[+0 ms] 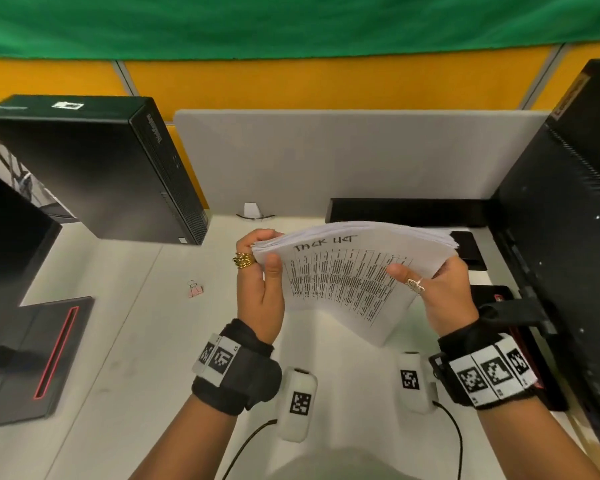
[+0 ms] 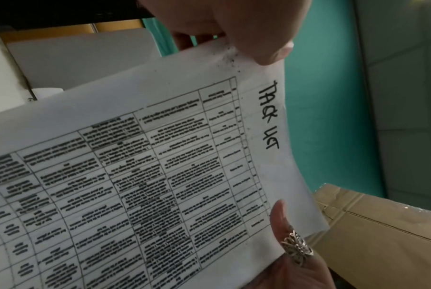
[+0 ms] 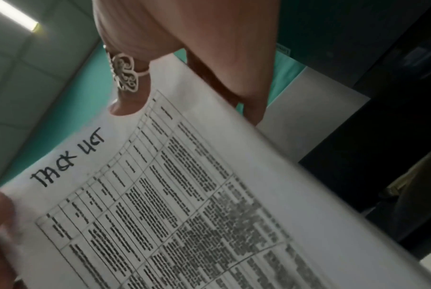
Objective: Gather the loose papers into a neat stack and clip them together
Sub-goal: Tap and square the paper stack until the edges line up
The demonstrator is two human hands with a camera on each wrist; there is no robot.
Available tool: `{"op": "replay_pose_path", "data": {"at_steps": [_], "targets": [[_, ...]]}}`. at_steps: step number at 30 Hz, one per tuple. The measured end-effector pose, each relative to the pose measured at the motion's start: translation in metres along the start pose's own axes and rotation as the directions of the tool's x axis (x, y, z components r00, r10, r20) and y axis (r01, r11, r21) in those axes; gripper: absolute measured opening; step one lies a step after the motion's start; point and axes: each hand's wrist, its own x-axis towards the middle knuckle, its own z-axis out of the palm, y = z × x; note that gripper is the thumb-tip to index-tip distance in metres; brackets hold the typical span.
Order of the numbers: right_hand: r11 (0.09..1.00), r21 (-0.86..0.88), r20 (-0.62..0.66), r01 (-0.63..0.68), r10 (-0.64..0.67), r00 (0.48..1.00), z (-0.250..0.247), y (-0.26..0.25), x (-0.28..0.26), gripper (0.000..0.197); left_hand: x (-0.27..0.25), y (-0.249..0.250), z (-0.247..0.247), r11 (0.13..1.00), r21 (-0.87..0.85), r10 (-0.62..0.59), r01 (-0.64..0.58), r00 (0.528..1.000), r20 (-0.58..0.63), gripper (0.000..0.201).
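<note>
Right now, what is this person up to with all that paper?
A person is holding a stack of papers above the desk with both hands: the left hand grips its left edge and the right hand its right edge, thumbs on the top sheet, a printed table with a handwritten title. The sheets look gathered but slightly fanned at the top. A small pink binder clip lies unused on the desk, left of the hands.
</note>
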Motion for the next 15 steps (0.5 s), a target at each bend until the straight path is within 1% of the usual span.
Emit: {"op": "replay_pose_path", "data": {"at_steps": [1, 2, 3, 4, 6, 8, 10, 13, 15], "targets": [[1.000, 0.001, 0.007, 0.012, -0.012, 1.000, 0.001, -0.001, 0.001, 0.057, 0.000, 0.000, 0.000, 1.000, 0.024, -0.009, 0.009, 1.000, -0.007, 0.019], [1.000, -0.004, 0.010, 0.031, -0.031, 0.999, 0.004, -0.002, 0.001, 0.049, 0.001, -0.001, 0.000, 0.999, 0.048, -0.014, 0.015, 1.000, -0.011, 0.013], [0.999, -0.009, 0.009, 0.053, -0.053, 0.999, 0.008, -0.004, 0.002, 0.040, 0.002, -0.001, 0.000, 0.997, 0.069, -0.017, 0.018, 1.000, -0.015, 0.012], [0.997, -0.007, 0.003, 0.074, -0.074, 0.997, 0.011, -0.006, 0.003, 0.035, 0.004, -0.001, 0.001, 0.996, 0.083, -0.015, 0.017, 1.000, -0.019, 0.013], [0.994, 0.005, -0.005, 0.109, -0.109, 0.994, 0.014, -0.011, 0.007, 0.034, 0.009, 0.000, 0.002, 0.996, 0.088, 0.010, -0.007, 0.999, -0.031, 0.014], [0.992, 0.011, -0.004, 0.126, -0.126, 0.992, 0.011, -0.017, 0.010, 0.035, 0.014, 0.000, 0.000, 0.996, 0.080, 0.043, -0.038, 0.997, -0.058, 0.011], [0.996, -0.016, 0.001, 0.093, -0.093, 0.996, 0.006, -0.014, 0.013, 0.031, 0.014, -0.003, -0.003, 0.996, 0.071, 0.048, -0.044, 0.998, -0.048, 0.011], [0.993, -0.110, 0.009, 0.039, -0.038, 0.999, 0.002, 0.000, 0.012, 0.024, 0.007, -0.013, -0.006, 0.995, 0.096, -0.027, 0.027, 1.000, -0.005, 0.014], [0.994, -0.110, -0.001, 0.027, -0.027, 1.000, 0.001, 0.004, 0.012, 0.025, 0.007, -0.017, -0.005, 0.991, 0.114, -0.063, 0.064, 0.998, -0.012, 0.015]]}}
